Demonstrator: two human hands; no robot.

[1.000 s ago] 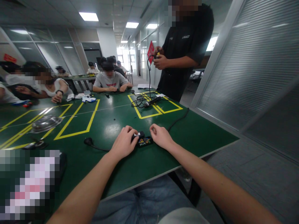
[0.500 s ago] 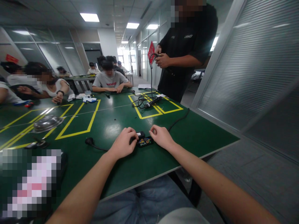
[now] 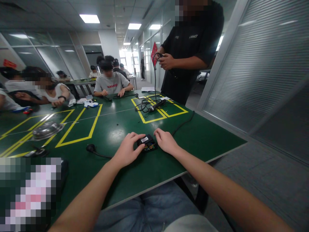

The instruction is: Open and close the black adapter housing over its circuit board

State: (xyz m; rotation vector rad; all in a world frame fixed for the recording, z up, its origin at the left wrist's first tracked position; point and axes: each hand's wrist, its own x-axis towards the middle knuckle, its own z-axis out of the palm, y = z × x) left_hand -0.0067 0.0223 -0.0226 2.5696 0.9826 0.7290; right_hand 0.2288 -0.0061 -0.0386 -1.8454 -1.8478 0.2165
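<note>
A black plastic cover with a white label is tilted over the open case, partly covering it. Inside the case, a circuit board with ring-shaped coils and coloured wires still shows along the near side. My left hand grips the cover by its left end, fingers behind and thumb in front. At the case's right end, my right hand is closed with its fingertips pinched; what they hold is hidden. A black cable runs out from behind that hand, and a cord with a black plug comes from under my left wrist.
A clear plastic dome and a pixelated object lie to the left. Further back are tangled cables with a black tool and white gloves. A co-worker stands at the far right edge; others sit around the table.
My left hand has brought the cover from behind the case forward over it, hiding part of the board. My right hand has stayed beside the case. The seated co-worker opposite has moved a hand aside.
</note>
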